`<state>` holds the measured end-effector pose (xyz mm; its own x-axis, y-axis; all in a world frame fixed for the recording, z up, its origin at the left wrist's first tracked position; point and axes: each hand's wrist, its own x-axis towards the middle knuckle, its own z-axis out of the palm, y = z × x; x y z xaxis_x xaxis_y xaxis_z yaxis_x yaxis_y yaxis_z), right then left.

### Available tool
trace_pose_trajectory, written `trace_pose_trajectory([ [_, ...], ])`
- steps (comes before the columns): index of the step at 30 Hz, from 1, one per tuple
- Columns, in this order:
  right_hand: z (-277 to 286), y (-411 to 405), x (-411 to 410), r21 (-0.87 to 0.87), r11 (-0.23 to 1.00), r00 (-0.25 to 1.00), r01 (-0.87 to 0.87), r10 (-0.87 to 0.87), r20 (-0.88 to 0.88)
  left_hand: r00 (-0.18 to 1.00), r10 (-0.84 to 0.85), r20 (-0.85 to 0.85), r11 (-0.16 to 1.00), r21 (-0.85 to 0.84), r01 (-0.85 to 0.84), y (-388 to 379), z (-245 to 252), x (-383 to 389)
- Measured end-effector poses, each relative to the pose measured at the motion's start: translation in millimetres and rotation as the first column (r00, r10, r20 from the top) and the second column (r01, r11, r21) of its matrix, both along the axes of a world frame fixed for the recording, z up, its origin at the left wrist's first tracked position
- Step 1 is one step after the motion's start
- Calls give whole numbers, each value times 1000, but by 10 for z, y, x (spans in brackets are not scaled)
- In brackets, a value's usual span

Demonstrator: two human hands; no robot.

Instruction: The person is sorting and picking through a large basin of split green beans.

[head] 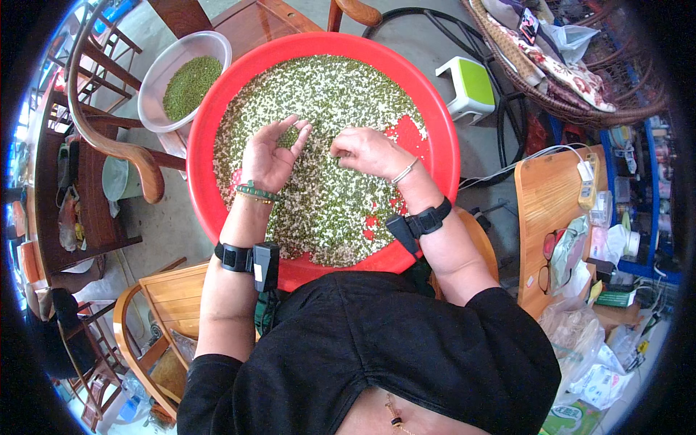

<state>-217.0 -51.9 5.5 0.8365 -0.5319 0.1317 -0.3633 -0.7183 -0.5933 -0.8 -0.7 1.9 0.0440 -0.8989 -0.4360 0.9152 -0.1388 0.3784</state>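
A wide red plastic basin [448, 136] lies before me, spread with a mix of small green beans and whitish grains or beans [326, 212]. Over its left part my left hand [275, 152] is turned palm up, the fingers apart and curled, with some green beans visible between thumb and fingers. My right hand [367, 152] is just right of the middle, palm down, thumb and fingertips bent together close to the beans; what is between them is hidden. Red basin floor shows through at the right. A translucent plastic bowl [149, 103] with green beans [193, 87] stands beyond the rim at the left.
A curved wooden chair arm [81, 119] stands at the left. Back right are a white and green stool [473, 84], a black metal frame [511, 130] and a wicker basket [576, 106] with cloths. A wooden tabletop [535, 201] with glasses and a power strip is at the right.
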Motion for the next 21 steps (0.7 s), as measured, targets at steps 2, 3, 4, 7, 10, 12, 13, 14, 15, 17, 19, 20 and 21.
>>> trace_pose_trajectory([
  [2,-30,5,-6,-5,1000,1000,-1,1,-30,1000,-8,-10,1000,-24,8,-3,-1,-4],
  [3,-49,-11,-22,-55,996,997,69,-71,-40,1000,-8,-11,1000,-21,7,-6,11,-10],
  [4,-65,-31,-44,-105,985,988,139,-144,-47,1000,-7,-12,1000,-18,7,-7,25,-16],
  [7,-43,-104,-121,-62,967,969,245,-246,-4,1000,-2,-5,1000,-10,2,-3,53,-24],
  [10,42,-55,-83,-34,980,981,194,-194,13,1000,-7,-1,1000,11,7,3,43,-19],
  [12,22,-33,-56,-2,990,990,139,-139,-16,1000,-8,3,1000,8,7,-1,36,-20],
  [13,13,-24,-44,32,996,996,83,-82,-42,1000,-7,7,1000,5,7,-1,31,-20],
  [14,9,-19,-39,33,996,996,83,-81,-42,1000,-6,7,1000,5,6,-1,23,-18],
  [15,6,-14,-34,39,996,994,78,-75,-77,1000,-4,-1,1000,5,4,-1,16,-15],
  [17,-1,-4,-20,46,996,991,74,-69,-113,1000,-2,-9,1000,5,2,1,15,-17],
  [19,-10,5,-2,83,994,983,73,-58,-174,1000,-9,-1,1000,5,9,3,23,-30],
  [20,-7,16,9,83,994,983,72,-57,-173,1000,-9,0,1000,6,9,4,18,-27],
  [21,-4,28,18,68,995,986,71,-60,-158,1000,-13,-5,1000,4,13,3,7,-23],
])
